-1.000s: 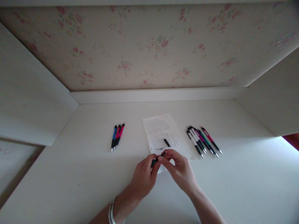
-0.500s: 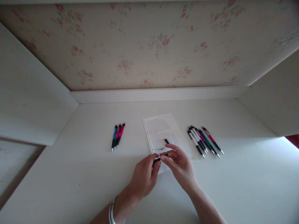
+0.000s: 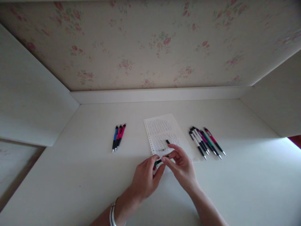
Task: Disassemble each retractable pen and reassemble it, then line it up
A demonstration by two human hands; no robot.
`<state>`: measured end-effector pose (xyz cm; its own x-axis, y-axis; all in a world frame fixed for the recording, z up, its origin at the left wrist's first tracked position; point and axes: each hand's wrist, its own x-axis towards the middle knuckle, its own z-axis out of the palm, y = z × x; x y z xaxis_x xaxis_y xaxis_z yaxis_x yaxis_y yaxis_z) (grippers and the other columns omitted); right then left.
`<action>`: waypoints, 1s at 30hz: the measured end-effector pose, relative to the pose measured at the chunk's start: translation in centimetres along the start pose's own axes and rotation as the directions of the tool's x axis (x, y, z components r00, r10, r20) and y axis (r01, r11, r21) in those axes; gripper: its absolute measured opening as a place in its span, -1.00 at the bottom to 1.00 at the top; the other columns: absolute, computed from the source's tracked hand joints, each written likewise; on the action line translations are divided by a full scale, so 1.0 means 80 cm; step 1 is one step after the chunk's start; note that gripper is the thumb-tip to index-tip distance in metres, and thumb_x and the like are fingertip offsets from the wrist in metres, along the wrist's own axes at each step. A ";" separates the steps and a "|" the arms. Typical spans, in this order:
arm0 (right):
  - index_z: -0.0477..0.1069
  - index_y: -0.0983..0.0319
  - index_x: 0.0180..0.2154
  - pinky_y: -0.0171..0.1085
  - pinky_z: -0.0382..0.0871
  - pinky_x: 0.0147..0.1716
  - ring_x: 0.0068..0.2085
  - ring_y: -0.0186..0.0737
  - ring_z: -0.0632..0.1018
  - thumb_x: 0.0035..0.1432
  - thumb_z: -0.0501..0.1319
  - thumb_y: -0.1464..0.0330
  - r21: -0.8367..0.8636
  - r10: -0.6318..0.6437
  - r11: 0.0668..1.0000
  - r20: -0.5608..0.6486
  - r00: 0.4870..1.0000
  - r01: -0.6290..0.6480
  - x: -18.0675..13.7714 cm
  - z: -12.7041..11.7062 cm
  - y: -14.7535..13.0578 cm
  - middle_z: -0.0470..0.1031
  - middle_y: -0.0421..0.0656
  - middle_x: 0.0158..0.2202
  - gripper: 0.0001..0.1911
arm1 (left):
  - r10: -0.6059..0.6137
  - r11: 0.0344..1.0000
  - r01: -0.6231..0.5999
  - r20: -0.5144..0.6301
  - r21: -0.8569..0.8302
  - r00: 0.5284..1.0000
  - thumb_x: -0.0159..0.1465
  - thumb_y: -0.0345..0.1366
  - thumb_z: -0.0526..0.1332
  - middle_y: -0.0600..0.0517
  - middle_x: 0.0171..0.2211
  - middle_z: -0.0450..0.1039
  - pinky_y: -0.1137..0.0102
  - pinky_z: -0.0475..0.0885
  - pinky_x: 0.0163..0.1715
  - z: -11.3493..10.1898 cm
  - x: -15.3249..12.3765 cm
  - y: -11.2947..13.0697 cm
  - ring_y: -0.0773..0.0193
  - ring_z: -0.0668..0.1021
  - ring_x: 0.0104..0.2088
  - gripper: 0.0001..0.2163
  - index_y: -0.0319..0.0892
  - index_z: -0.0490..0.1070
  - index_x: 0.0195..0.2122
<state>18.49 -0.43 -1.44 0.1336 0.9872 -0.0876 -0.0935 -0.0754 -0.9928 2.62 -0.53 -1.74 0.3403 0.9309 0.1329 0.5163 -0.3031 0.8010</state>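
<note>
Over the lower part of a written sheet of paper (image 3: 157,125), my left hand (image 3: 145,180) is closed on a pen barrel (image 3: 157,162) that shows green and black. My right hand (image 3: 184,171) pinches the same piece at its black right end with thumb and fingers. Most of the barrel is hidden by the fingers. Just beyond my right fingertips a short black tube (image 3: 167,142) lies on the paper. A small silver pen tip (image 3: 165,149) rests beside it.
To the left lie three pens, one blue (image 3: 115,138) and two pink (image 3: 121,135). Several pens, white (image 3: 195,140), purple, green and pink (image 3: 211,137), lie at the right. Behind the white desk (image 3: 94,175) stands a floral wall (image 3: 141,47), with white panels on both sides.
Green now shows on the barrel between my hands, where it looked black before. My left thumb has moved right, towards my right fingers. The lying pens and paper have stayed put.
</note>
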 end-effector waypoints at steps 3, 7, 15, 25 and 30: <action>0.36 0.08 0.05 -0.13 0.46 -0.08 -0.21 -0.18 0.59 0.07 0.40 0.27 0.029 -0.018 0.999 0.044 0.999 0.017 -0.002 0.000 -0.001 0.59 -0.17 -0.26 -0.50 | 0.013 1.000 -0.013 0.020 0.005 1.000 0.44 -0.27 0.01 -0.04 -0.28 0.56 0.37 0.46 -0.28 0.000 0.000 0.000 0.23 0.58 -0.33 -0.83 -0.15 0.36 -0.11; 0.28 0.02 0.11 -0.13 0.46 -0.07 -0.13 -0.17 0.60 0.15 0.34 0.28 0.129 0.015 0.991 0.127 0.992 -0.031 -0.003 0.002 -0.004 0.61 -0.16 -0.16 -0.50 | 0.005 1.000 -0.005 0.021 -0.010 1.000 0.45 -0.31 -0.07 -0.06 -0.25 0.56 0.33 0.46 -0.19 -0.002 0.001 0.001 0.20 0.59 -0.25 -0.77 -0.15 0.38 -0.13; 0.26 0.01 0.12 -0.14 0.44 -0.04 -0.10 -0.19 0.58 0.18 0.32 0.31 0.124 -0.029 0.992 0.146 0.989 0.011 -0.002 -0.001 -0.001 0.57 -0.15 -0.09 -0.50 | -0.005 1.000 0.005 0.041 0.003 0.999 0.44 -0.30 -0.01 -0.03 -0.30 0.57 0.40 0.45 -0.29 -0.002 0.001 0.004 0.25 0.59 -0.35 -0.81 -0.14 0.39 -0.13; 0.28 0.10 0.07 -0.17 0.47 -0.16 -0.27 -0.20 0.61 0.16 0.33 0.21 0.007 -0.012 1.000 0.071 0.997 0.011 0.003 -0.004 0.004 0.61 -0.19 -0.33 -0.52 | 0.023 0.998 -0.025 0.036 0.052 0.999 0.43 -0.24 0.02 0.01 -0.37 0.55 0.44 0.41 -0.38 0.003 -0.001 -0.003 0.26 0.58 -0.40 -0.83 -0.15 0.37 -0.17; 0.41 0.14 -0.02 -0.09 0.48 -0.16 -0.18 -0.11 0.58 0.30 0.13 0.17 -0.386 -0.157 0.918 -0.151 0.976 0.089 0.021 -0.019 0.006 0.58 -0.05 -0.12 -0.70 | -0.025 0.999 0.025 -0.021 0.039 0.999 0.46 -0.26 -0.06 0.03 -0.44 0.51 0.46 0.39 -0.43 0.002 0.001 -0.004 0.30 0.54 -0.49 -0.76 -0.16 0.37 -0.21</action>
<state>20.20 0.93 -2.22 0.2936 0.9541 0.0584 0.3070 -0.0362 -0.9510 2.62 -0.42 -2.09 0.3114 0.9420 0.1251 0.5548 -0.2871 0.7809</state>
